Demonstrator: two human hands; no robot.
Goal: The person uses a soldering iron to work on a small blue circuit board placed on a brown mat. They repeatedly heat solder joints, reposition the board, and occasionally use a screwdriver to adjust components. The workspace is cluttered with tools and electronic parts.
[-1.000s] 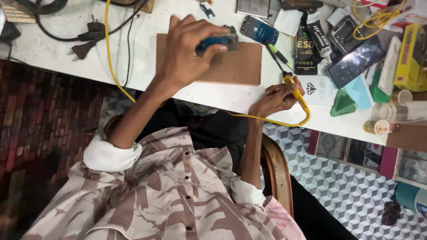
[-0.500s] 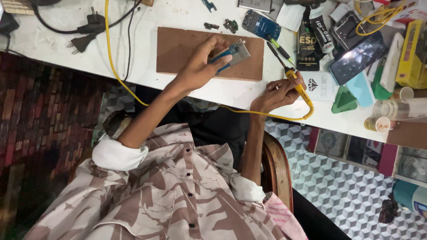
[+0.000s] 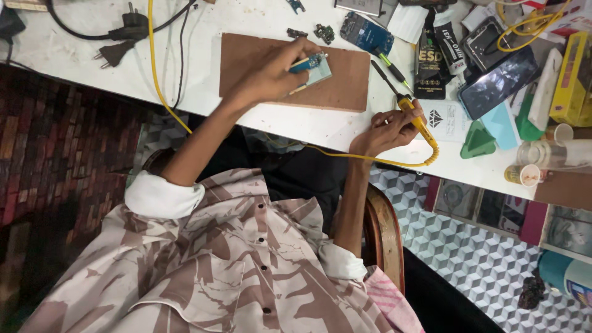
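My left hand [image 3: 268, 74] rests on a brown wooden board [image 3: 348, 83] on the white table [image 3: 185, 74]. Its fingers pinch a small circuit board with a blue part [image 3: 316, 66]. My right hand [image 3: 383, 131] lies at the table's near edge, right of the wooden board. It grips a yellow-handled soldering iron [image 3: 419, 120], whose dark tip [image 3: 377, 69] points up and left, a short way right of the small circuit board and apart from it. A yellow cable [image 3: 370, 159] loops from the iron's handle along the table edge.
Two black plugs with cables [image 3: 117, 43] lie at the left. A blue circuit board [image 3: 367, 31], a dark packet [image 3: 431, 58], a phone [image 3: 496, 80], green wedges [image 3: 478, 139], a yellow box [image 3: 570, 74] and small cups [image 3: 524, 176] crowd the right. A wooden chair back [image 3: 385, 234] is under me.
My left hand has drawn back from the board's far right corner toward its middle, carrying the small circuit board. My right hand stays at the table edge with the iron.
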